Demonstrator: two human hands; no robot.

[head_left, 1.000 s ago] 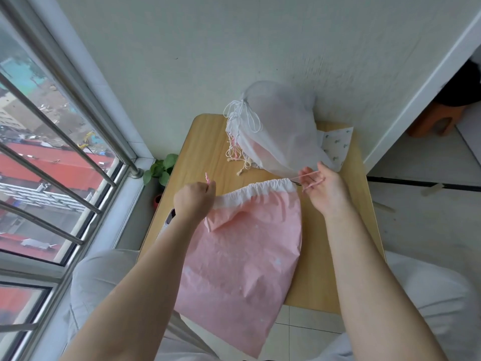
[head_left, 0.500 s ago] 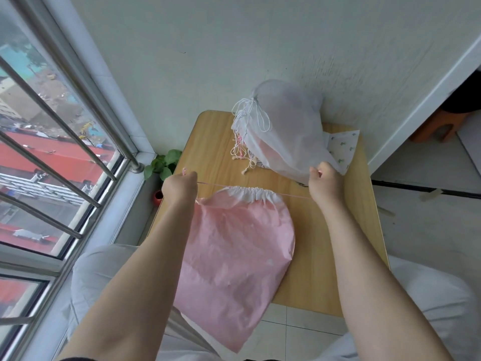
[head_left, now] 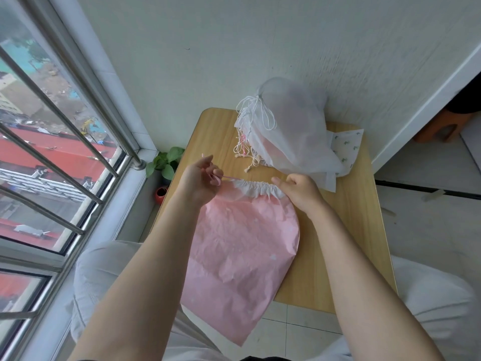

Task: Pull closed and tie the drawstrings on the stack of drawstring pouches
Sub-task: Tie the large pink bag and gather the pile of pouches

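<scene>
A pink drawstring pouch (head_left: 242, 254) lies on the small wooden table (head_left: 346, 238), its lower end hanging over the near edge. Its white top hem (head_left: 256, 187) is gathered into tight folds. My left hand (head_left: 199, 182) pinches the pink drawstring (head_left: 225, 178) just left of the hem. My right hand (head_left: 302, 191) grips the hem's right end, where the cord on that side is hidden under my fingers. A stack of tied pouches (head_left: 289, 131), white on top with knotted cords hanging left, sits at the table's far side.
A flat printed pouch (head_left: 347, 143) pokes out under the stack at the right. A barred window (head_left: 59, 142) runs along the left, with a small potted plant (head_left: 165, 168) below the sill. The wall is right behind the table. A wooden stool (head_left: 437, 125) stands far right.
Both hands pulled the cords apart and the pouch mouth gathered narrow. Now the hands have come back in to the hem's two ends, the left one holding a loop of pink cord.
</scene>
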